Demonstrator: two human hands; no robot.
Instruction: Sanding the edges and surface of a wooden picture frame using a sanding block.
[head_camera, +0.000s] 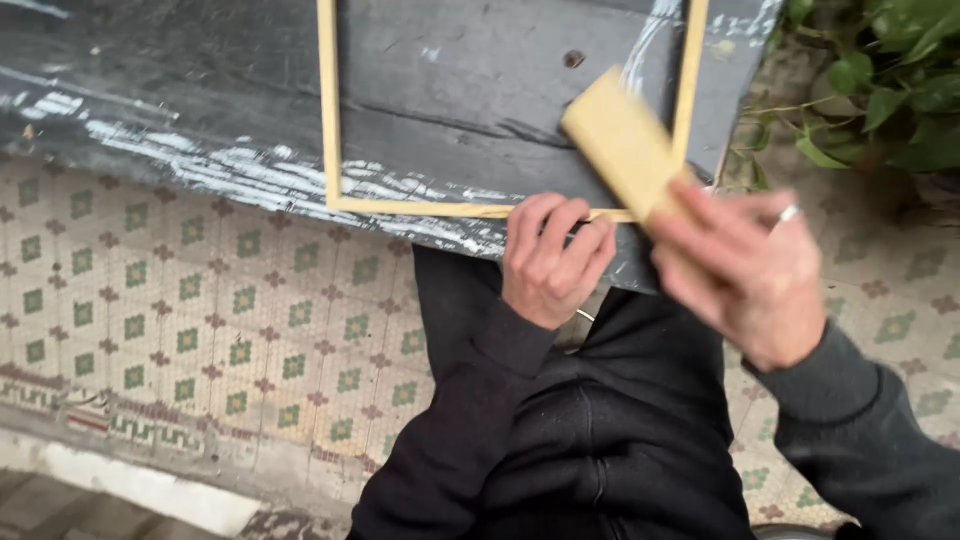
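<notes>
A thin pale wooden frame (330, 120) lies flat on a dark, paint-streaked board (450, 80). My left hand (553, 258) is curled over the frame's near strip at the board's front edge, pressing it down. My right hand (745, 272), with a ring on one finger, grips a tan rectangular block (620, 140), blurred by motion. The block is tilted up and left over the frame's near right corner. Both arms wear dark sleeves.
The dark board's near edge (250, 190) runs across the view above a floor of tiles with green flower patterns (200, 310). Green leafy plants (880, 90) stand at the upper right. A raised step edge (140, 480) crosses the lower left.
</notes>
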